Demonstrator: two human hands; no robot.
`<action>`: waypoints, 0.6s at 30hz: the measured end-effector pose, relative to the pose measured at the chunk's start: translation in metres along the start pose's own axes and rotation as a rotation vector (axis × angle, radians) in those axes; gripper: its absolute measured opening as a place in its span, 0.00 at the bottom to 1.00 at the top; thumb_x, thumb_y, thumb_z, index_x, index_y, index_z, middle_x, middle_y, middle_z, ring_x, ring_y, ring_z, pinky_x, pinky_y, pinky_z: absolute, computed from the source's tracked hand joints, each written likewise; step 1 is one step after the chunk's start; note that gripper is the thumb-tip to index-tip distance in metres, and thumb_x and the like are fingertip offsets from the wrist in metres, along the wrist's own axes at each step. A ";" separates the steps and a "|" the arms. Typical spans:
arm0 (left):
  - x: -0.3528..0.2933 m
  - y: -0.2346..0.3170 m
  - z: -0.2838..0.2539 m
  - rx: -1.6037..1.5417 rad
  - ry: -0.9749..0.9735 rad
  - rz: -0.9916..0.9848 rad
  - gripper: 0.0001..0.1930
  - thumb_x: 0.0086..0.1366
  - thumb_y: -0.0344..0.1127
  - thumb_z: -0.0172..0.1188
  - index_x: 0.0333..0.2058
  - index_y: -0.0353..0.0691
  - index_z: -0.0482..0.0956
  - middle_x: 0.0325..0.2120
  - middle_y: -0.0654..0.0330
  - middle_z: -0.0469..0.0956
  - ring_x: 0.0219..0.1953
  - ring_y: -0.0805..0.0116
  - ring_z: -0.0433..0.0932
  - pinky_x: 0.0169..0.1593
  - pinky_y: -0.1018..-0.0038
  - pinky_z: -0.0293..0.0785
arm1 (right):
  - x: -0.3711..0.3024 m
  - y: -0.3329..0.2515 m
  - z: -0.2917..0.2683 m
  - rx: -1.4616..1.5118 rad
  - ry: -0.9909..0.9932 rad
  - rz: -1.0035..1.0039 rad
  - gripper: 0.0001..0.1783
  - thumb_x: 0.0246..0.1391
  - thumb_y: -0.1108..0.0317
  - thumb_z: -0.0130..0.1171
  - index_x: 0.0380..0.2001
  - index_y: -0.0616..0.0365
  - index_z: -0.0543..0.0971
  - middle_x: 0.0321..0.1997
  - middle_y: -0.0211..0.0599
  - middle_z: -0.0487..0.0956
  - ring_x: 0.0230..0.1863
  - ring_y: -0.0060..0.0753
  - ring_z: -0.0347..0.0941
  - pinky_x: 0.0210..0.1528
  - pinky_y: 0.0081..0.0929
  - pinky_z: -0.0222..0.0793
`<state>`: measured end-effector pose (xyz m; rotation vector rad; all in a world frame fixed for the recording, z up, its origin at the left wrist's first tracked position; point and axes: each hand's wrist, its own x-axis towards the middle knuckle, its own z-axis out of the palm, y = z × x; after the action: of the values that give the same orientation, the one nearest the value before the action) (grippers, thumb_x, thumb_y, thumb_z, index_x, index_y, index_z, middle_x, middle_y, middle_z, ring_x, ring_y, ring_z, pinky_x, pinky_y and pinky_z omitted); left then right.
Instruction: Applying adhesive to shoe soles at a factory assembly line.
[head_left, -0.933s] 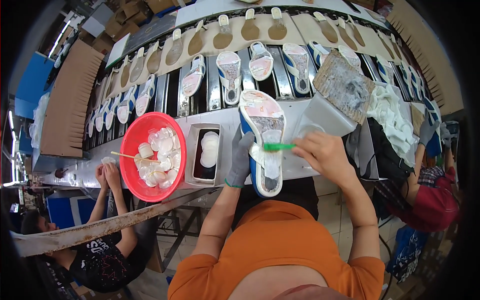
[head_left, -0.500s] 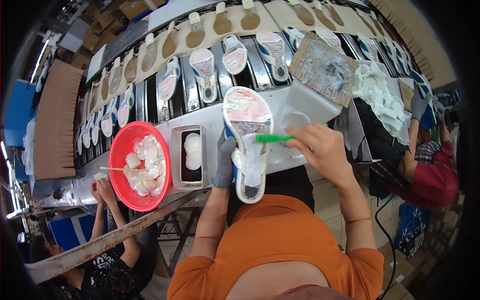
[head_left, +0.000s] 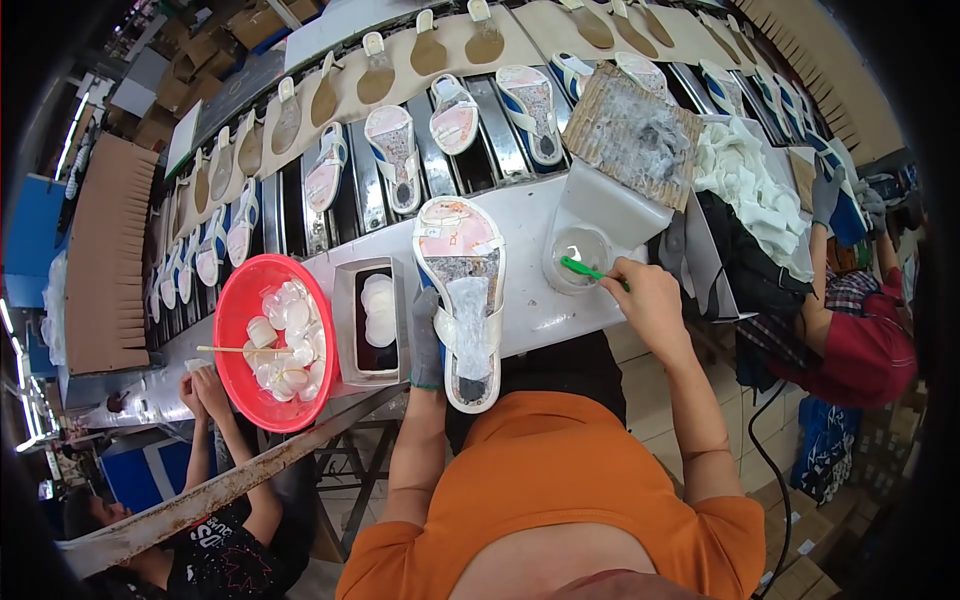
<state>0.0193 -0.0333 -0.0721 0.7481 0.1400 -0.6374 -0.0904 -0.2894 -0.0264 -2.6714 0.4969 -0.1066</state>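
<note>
My left hand (head_left: 425, 345), in a grey glove, grips the edge of a white sandal (head_left: 468, 300) whose underside faces up. A whitish wet-looking coat covers the sole's narrow middle and part of the heel; pinkish lining shows at the toe end. My bare right hand (head_left: 650, 305) pinches the handle of a small green brush (head_left: 592, 271). Its head dips over a clear round container (head_left: 580, 248) on the bench, to the right of the sandal; the bristles are hard to make out.
A red basin (head_left: 228, 350) of white round pieces and a box (head_left: 343, 325) with white discs stand left. Behind run conveyor rollers (head_left: 420, 150) with several sandals. Stained cardboard (head_left: 640, 130) and white cloths (head_left: 745, 180) lie right. Other people work at both sides.
The green brush has left the sandal's sole and moved right, over the clear container. My left hand has shifted the sandal slightly left and down.
</note>
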 end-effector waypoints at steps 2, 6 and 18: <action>0.000 0.000 -0.004 -0.005 0.004 0.019 0.30 0.61 0.48 0.51 0.59 0.38 0.64 0.48 0.52 0.74 0.45 0.61 0.78 0.48 0.67 0.77 | 0.001 0.005 -0.003 0.101 0.002 0.035 0.12 0.48 0.63 0.64 0.24 0.62 0.78 0.21 0.43 0.78 0.25 0.47 0.76 0.29 0.36 0.68; -0.002 0.006 0.007 0.016 -0.038 0.093 0.31 0.59 0.47 0.54 0.57 0.34 0.65 0.48 0.50 0.75 0.44 0.59 0.79 0.48 0.65 0.77 | 0.002 0.027 -0.015 0.551 -0.312 0.166 0.11 0.50 0.66 0.63 0.20 0.62 0.79 0.18 0.37 0.78 0.18 0.27 0.70 0.22 0.24 0.61; -0.011 0.015 0.019 0.383 -0.239 0.024 0.49 0.48 0.56 0.61 0.61 0.28 0.57 0.53 0.49 0.70 0.52 0.63 0.73 0.53 0.70 0.72 | 0.048 -0.068 -0.050 0.560 -0.036 -0.394 0.10 0.46 0.65 0.67 0.25 0.61 0.80 0.22 0.36 0.79 0.19 0.32 0.68 0.24 0.25 0.62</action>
<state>0.0173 -0.0321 -0.0454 1.0323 -0.2171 -0.7355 -0.0304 -0.2686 0.0471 -2.1744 -0.0776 -0.2674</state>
